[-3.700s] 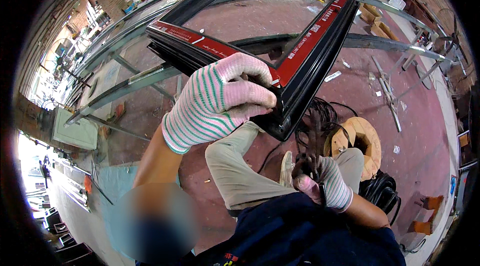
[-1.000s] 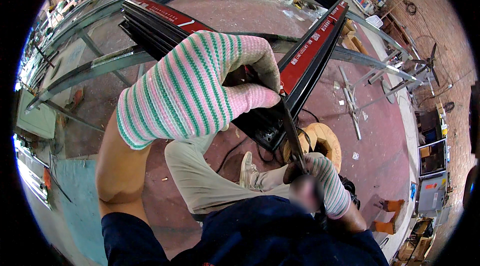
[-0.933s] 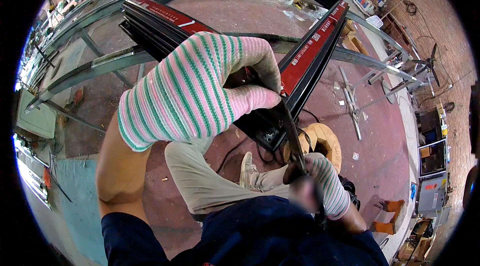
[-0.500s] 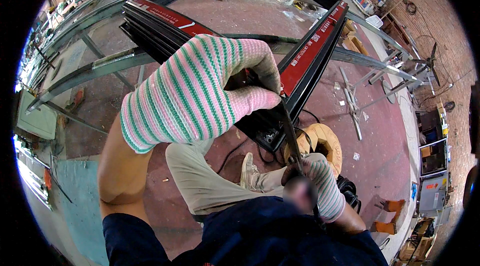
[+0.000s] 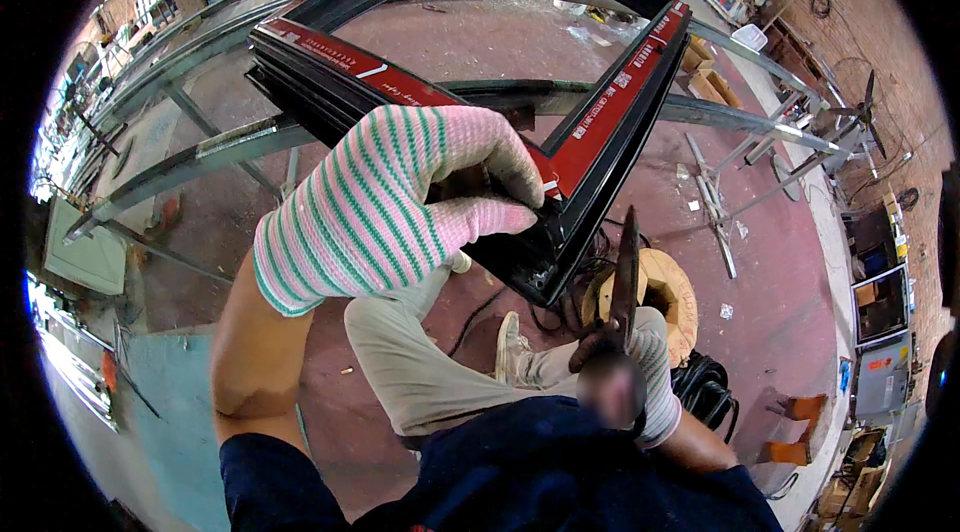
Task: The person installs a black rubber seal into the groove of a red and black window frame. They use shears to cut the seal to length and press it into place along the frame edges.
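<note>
My left hand (image 5: 385, 202), in a pink, white and green striped glove, is closed in a pinch at the near corner of a black window frame (image 5: 600, 217). Its thumb and forefinger meet beside the red film (image 5: 590, 147) on the frame's face; what lies between them is hidden. Lower right, my right hand (image 5: 650, 357), in a similar glove, is closed round a dark long-bladed tool (image 5: 624, 277). The blade points up, its tip apart from the frame. A blurred patch covers part of the grip, so the tool's exact kind cannot be made out.
Metal rails of a rack (image 5: 240, 142) run under the window frame. A tan, ring-shaped roll (image 5: 672, 282) lies on the red floor, beside a coil of black cable (image 5: 705, 387). A standing fan (image 5: 860, 112) is at the right, and a small orange-brown stool (image 5: 790, 452) lower right.
My right hand's tool has swung away from the frame's corner and now points more upright. The left hand has shifted slightly down and left, still pinched.
</note>
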`<state>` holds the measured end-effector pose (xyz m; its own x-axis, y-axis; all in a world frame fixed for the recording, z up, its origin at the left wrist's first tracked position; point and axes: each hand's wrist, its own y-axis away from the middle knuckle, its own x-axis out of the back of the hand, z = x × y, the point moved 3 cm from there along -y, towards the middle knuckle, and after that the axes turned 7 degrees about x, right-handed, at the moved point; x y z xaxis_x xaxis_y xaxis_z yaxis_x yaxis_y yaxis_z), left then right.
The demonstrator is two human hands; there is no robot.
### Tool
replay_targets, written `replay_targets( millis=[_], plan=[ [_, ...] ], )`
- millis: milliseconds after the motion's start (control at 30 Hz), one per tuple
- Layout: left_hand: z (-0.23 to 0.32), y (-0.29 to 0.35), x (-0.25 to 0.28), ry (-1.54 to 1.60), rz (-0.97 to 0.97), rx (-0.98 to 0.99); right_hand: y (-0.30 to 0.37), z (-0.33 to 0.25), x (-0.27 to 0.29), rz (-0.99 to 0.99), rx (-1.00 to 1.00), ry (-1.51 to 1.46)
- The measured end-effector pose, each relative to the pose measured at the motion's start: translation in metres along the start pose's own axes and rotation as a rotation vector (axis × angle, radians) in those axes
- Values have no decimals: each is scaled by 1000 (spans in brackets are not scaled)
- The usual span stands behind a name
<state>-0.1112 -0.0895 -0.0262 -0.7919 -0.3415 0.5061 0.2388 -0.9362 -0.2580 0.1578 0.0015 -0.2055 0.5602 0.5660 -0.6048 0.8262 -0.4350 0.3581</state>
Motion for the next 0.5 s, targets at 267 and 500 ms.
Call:
replay_targets(
  millis=[267, 500],
  plan=[
    [-3, -1, -2, -114, 26, -164, 19, -24, -4, -110, 306, 465],
    [3, -2, -5, -177, 49, -195, 24, -23, -2, -56, 216, 284]
  ],
)
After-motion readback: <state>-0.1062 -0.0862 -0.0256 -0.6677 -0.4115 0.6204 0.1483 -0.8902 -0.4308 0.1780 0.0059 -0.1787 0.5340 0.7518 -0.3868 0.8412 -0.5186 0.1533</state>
